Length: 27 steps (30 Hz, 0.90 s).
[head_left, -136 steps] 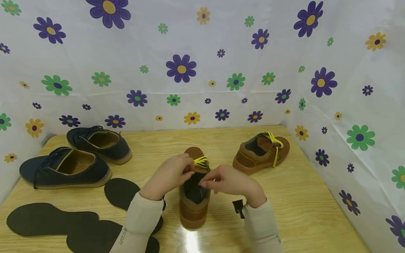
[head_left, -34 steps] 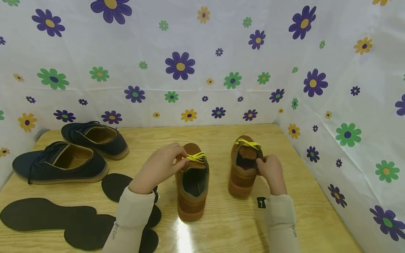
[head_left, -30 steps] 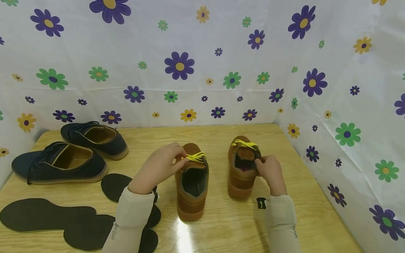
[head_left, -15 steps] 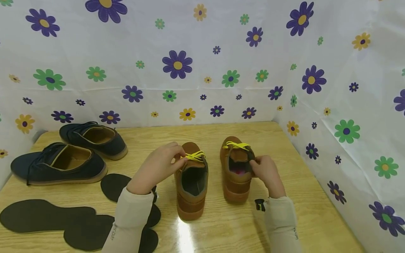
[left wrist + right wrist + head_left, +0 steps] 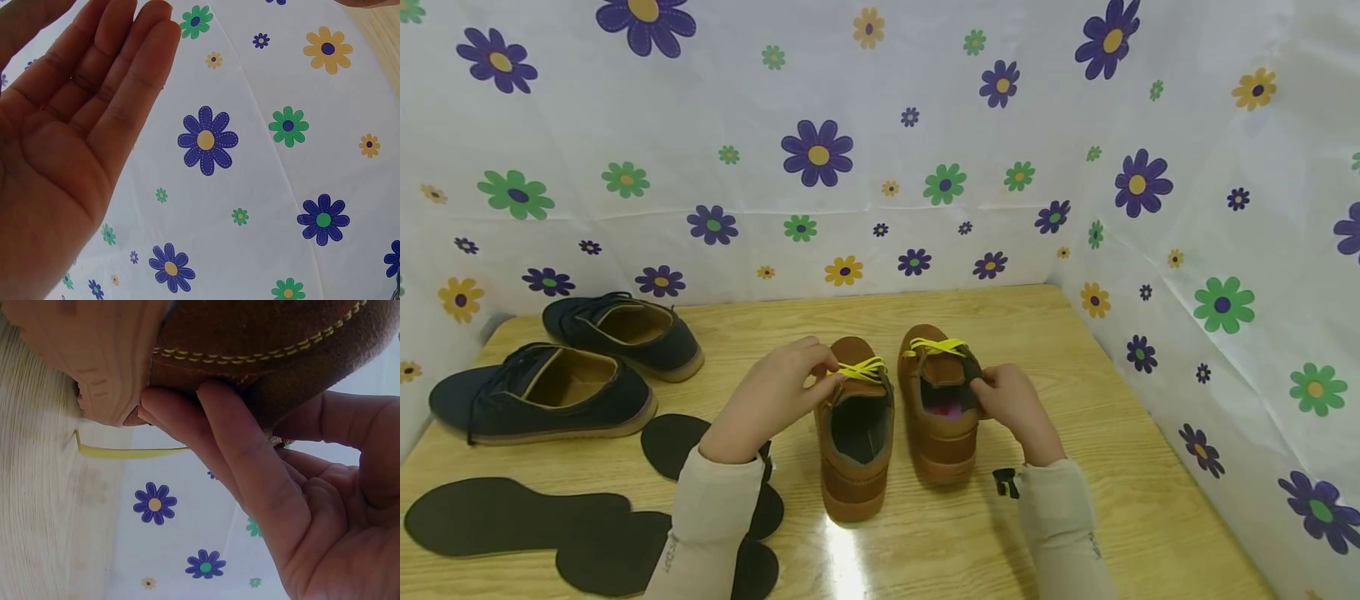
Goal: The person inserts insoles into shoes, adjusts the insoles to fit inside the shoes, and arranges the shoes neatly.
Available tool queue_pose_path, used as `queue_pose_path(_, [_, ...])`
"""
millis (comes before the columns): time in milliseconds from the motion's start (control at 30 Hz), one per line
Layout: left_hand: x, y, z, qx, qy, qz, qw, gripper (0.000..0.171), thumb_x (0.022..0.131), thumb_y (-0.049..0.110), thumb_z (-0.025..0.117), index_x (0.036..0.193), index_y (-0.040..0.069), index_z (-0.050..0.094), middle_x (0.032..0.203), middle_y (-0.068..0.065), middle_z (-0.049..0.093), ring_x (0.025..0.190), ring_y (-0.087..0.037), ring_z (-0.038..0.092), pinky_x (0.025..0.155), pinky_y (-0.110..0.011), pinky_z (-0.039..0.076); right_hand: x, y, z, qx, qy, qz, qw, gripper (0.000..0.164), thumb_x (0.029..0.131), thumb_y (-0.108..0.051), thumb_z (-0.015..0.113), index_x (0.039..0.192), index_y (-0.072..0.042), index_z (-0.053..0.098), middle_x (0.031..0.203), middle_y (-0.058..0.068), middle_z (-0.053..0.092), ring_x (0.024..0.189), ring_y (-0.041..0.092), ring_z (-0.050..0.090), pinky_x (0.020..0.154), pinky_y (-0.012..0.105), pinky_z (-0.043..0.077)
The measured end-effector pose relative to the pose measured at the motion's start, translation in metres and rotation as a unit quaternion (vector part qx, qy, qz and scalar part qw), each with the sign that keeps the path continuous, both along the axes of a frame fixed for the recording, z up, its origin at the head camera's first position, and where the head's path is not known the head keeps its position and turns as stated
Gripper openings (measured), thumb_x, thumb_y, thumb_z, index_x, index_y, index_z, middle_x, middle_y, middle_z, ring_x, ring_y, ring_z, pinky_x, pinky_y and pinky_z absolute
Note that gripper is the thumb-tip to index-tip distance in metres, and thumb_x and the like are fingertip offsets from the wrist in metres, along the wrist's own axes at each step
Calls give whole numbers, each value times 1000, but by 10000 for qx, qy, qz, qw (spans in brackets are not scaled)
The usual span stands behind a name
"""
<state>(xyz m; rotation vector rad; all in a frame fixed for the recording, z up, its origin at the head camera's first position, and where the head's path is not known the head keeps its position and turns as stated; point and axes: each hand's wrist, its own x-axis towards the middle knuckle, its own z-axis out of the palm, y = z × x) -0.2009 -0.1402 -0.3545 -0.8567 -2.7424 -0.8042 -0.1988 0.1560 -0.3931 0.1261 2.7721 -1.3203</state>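
Observation:
Two brown suede shoes with yellow laces stand side by side in the head view, toes pointing away. My left hand [image 5: 778, 393] has thumb and forefinger together at the left shoe's [image 5: 854, 479] lace area, pinching its edge. In the left wrist view that hand's other fingers [image 5: 134, 94] are nearly straight; the pinch lies out of frame. My right hand [image 5: 1013, 407] grips the right shoe [image 5: 940, 442] by the right side of its opening. Fingers [image 5: 244, 456] press its stitched side in the right wrist view, thumb opposite. Pink shows inside that shoe.
Two navy shoes [image 5: 542, 396] stand at the left of the wooden table [image 5: 1075, 533]. Several black insoles [image 5: 512, 517] lie in front of them, partly behind the left sleeve. A white flowered cloth [image 5: 737, 100] walls the back and sides.
The right shoe was angled at the right; my right hand took hold of it, turned it toe-forward and slid it left beside the other. My left hand has moved to the left shoe's laces.

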Motion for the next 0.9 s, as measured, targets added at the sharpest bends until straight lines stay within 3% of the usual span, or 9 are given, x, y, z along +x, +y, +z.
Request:
queue_pose_path(400, [1,0,0,48,216,-100,9997,8,87,11,70,89,4,71,78,1,55,68,-11,50,63,-31,45,7,-8,3,-126,-193,407,9989,25,92,-1,47,91,16,65,84,21,67,68,19,64,62,34,56])
queue_pose_path(633, [0,1,1,28,195,-96,9998,7,87,10,71,89,3,71,78,1,55,68,-12,50,63,-30,45,2,-3,-7,-304,-162,718,9968,25,92,-2,46,92,17,63,82,20,67,67,22,67,60,33,56])
queue_pose_path(900, [2,2,1,32,191,-122,9997,7,87,10,70,89,3,70,77,1,53,68,-18,52,63,-30,44,9,-11,2,-304,-510,508,9969,27,94,0,47,104,21,61,95,28,67,78,31,69,65,36,57])
